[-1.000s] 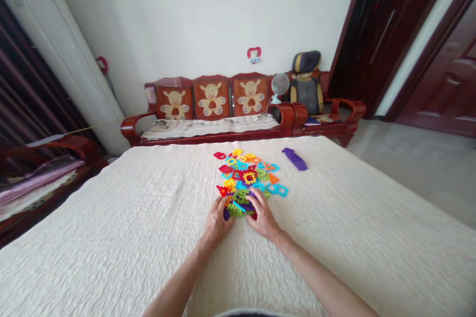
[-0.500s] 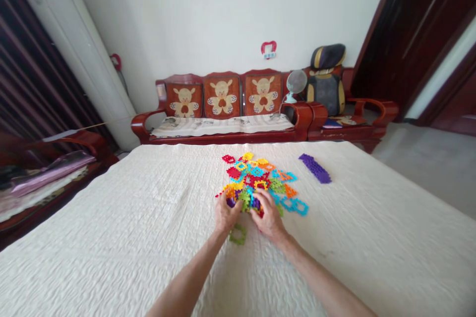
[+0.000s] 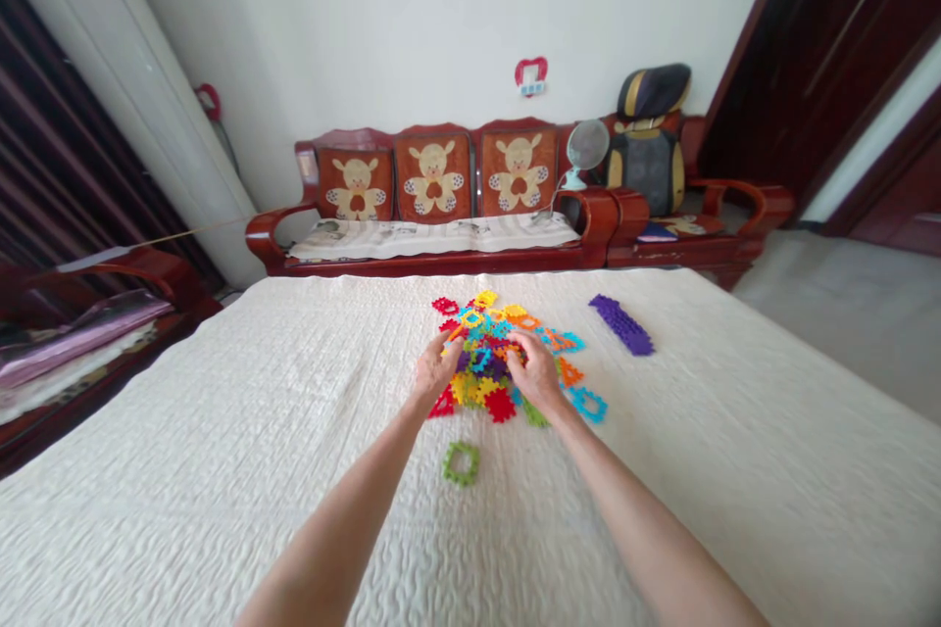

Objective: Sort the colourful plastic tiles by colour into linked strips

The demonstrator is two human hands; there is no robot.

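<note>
A pile of colourful plastic interlocking pieces (image 3: pixel 500 404) with toothed edges lies on the white quilted cover. My left hand (image 3: pixel 435 370) is at the left side of the pile, its fingers apart and curved beside an orange piece (image 3: pixel 456 333). At the right side, my right hand (image 3: pixel 535 370) reaches over the pieces with bent, parted fingers; their tips partly hide what lies below. Neither hand plainly grips a piece. Nearer to me, a green square frame piece (image 3: pixel 461 462) lies apart from the pile. A purple strip of joined pieces (image 3: pixel 621 324) rests at the right.
The quilted cover (image 3: pixel 294 411) spreads over the table. Beyond its far edge stands a wooden sofa (image 3: pixel 433 265) with bear cushions (image 3: pixel 432 178). A small fan (image 3: pixel 586 147) and a chair with a massage cushion (image 3: pixel 647 171) are at the back right.
Both hands have moved farther away and apart over the pile. Red and yellow pieces now show at its near side. The green frame piece is fully visible.
</note>
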